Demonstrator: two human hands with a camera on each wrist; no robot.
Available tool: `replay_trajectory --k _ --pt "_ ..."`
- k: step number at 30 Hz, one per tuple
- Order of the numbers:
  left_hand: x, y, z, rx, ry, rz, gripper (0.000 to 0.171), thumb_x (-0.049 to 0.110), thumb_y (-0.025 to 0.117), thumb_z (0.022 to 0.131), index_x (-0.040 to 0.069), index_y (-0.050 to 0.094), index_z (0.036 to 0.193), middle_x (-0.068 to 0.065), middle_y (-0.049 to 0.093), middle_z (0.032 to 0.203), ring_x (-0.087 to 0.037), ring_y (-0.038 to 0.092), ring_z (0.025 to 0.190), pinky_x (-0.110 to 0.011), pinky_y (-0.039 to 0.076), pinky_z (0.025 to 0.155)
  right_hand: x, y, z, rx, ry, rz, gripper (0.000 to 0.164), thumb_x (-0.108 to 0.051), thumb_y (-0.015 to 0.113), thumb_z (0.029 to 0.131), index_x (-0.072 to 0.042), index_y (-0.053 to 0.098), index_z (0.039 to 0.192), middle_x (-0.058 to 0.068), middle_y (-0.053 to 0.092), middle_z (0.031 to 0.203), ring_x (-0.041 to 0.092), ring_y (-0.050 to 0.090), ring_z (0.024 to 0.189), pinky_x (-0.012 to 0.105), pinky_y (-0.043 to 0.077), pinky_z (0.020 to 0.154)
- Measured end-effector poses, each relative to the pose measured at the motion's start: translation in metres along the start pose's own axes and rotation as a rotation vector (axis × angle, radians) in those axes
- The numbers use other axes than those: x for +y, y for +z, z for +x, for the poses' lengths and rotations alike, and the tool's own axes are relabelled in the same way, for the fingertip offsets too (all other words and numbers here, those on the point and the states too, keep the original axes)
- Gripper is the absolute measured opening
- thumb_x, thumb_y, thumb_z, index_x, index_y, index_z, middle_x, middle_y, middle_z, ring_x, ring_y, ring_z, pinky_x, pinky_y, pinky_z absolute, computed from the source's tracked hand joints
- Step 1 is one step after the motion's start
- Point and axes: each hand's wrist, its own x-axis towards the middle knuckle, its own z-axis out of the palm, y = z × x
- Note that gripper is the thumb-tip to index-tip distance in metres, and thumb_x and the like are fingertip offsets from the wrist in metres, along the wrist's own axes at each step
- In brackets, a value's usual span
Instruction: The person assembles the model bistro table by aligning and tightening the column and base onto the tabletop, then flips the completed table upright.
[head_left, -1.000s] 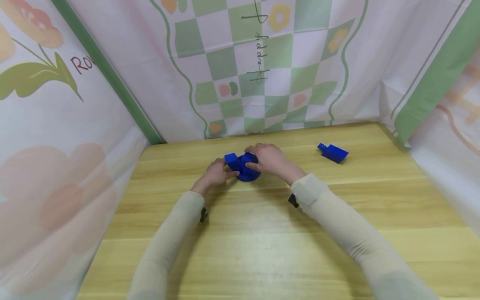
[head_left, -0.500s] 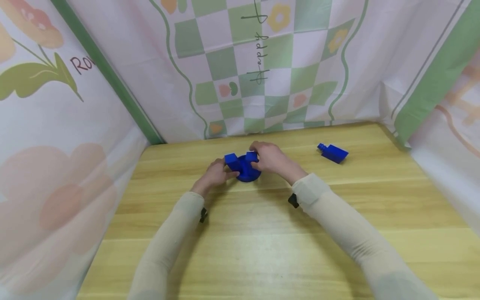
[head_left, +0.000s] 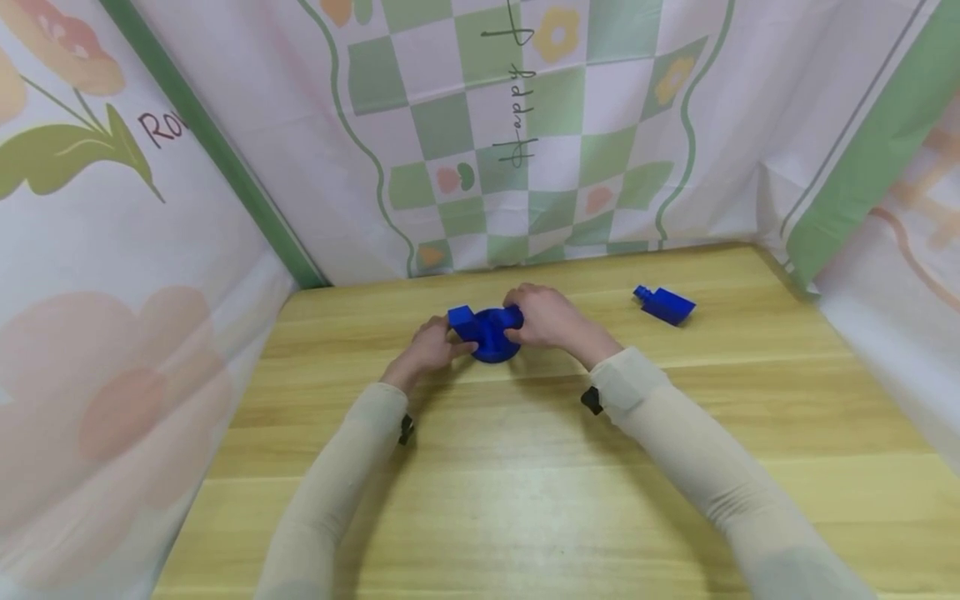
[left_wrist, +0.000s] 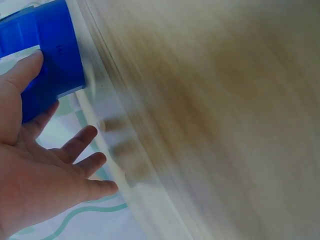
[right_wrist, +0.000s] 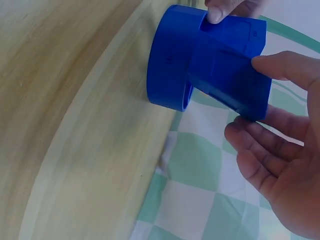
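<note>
In the head view, a round blue plastic base (head_left: 493, 348) stands on the wooden table between both hands. A blue rectangular block (head_left: 462, 322) rises from its left side, and a second blue block (head_left: 512, 317) leans outward on its right. My left hand (head_left: 432, 343) pinches the left side of the piece, its thumb on the blue surface (left_wrist: 60, 60) and the other fingers spread below. With thumb and fingertips, my right hand (head_left: 551, 317) grips the outer end of the right block (right_wrist: 227, 75), whose inner end sits at the ring-shaped base (right_wrist: 170, 57).
A separate blue block with a stepped, narrow stem (head_left: 667, 307) lies on the table (head_left: 525, 483) at the back right. Patterned curtains (head_left: 495, 125) hang close behind the table and on both sides.
My right hand has shifted slightly to the right, and the right block has gone from upright over the base to tilted outward. My left hand stays in place.
</note>
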Motion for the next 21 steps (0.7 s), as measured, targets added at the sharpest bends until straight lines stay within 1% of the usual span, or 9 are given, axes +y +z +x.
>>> replay_trajectory --k 4,5,7,9,12,16,19,21 --pt "0.000 0.000 0.000 0.001 0.005 0.017 0.076 0.048 0.066 0.093 0.010 0.039 0.152 -0.019 0.046 0.147 -0.041 0.040 0.140 -0.057 0.031 0.118 0.000 0.001 0.000 0.011 0.018 -0.038 0.045 -0.048 0.073 0.087 -0.010 0.065 0.111 0.008 0.070 0.102 0.024 0.065 0.085 0.042 0.055 0.077" --pt "0.000 -0.001 0.000 0.001 0.007 0.023 0.075 0.048 0.067 0.093 0.010 0.039 0.152 -0.020 0.046 0.147 -0.041 0.040 0.139 -0.057 0.031 0.118 0.000 0.001 0.000 0.013 0.011 -0.055 0.046 -0.050 0.072 0.087 -0.012 0.065 0.111 0.007 0.070 0.100 0.022 0.064 0.081 0.040 0.055 0.073" --pt "0.001 -0.001 0.000 0.001 0.010 0.033 0.076 0.048 0.067 0.093 0.010 0.039 0.152 -0.020 0.047 0.146 -0.041 0.042 0.138 -0.057 0.032 0.117 0.000 0.001 -0.001 0.011 -0.027 -0.095 0.046 -0.050 0.072 0.087 -0.013 0.065 0.115 0.006 0.071 0.098 0.021 0.064 0.078 0.040 0.056 0.070" --pt "0.001 -0.001 0.000 0.002 0.009 0.036 0.076 0.048 0.067 0.093 0.010 0.039 0.152 -0.020 0.047 0.145 -0.041 0.042 0.138 -0.056 0.032 0.117 0.000 0.000 -0.003 0.003 -0.074 -0.135 0.048 -0.048 0.074 0.086 -0.016 0.065 0.120 0.007 0.071 0.101 0.022 0.066 0.081 0.041 0.058 0.071" --pt "0.002 -0.001 0.000 0.007 0.004 0.035 0.077 0.049 0.067 0.093 0.010 0.038 0.152 -0.020 0.047 0.146 -0.041 0.042 0.138 -0.056 0.032 0.117 0.000 -0.004 -0.004 -0.030 -0.118 -0.166 0.050 -0.039 0.078 0.083 -0.018 0.065 0.127 0.008 0.070 0.106 0.026 0.068 0.090 0.044 0.058 0.077" --pt "0.001 -0.001 0.001 0.012 0.001 0.047 0.078 0.050 0.067 0.092 0.009 0.038 0.153 -0.020 0.047 0.146 -0.042 0.042 0.138 -0.057 0.033 0.117 -0.001 -0.009 -0.006 -0.067 -0.123 -0.159 0.052 -0.036 0.080 0.082 -0.017 0.066 0.128 0.008 0.071 0.112 0.027 0.069 0.099 0.046 0.058 0.084" --pt "0.001 -0.001 0.001 0.007 0.005 0.054 0.078 0.051 0.066 0.092 0.010 0.038 0.153 -0.020 0.047 0.147 -0.042 0.042 0.138 -0.057 0.032 0.117 -0.002 -0.009 -0.006 -0.065 -0.111 -0.151 0.051 -0.039 0.079 0.082 -0.015 0.067 0.126 0.008 0.073 0.115 0.027 0.070 0.101 0.046 0.058 0.085" --pt "0.001 -0.001 0.001 0.005 0.006 0.061 0.078 0.052 0.065 0.093 0.010 0.037 0.153 -0.020 0.046 0.147 -0.042 0.042 0.139 -0.057 0.032 0.117 -0.002 -0.008 -0.005 -0.053 -0.107 -0.155 0.052 -0.041 0.079 0.082 -0.015 0.068 0.125 0.007 0.073 0.115 0.027 0.070 0.100 0.046 0.058 0.084"
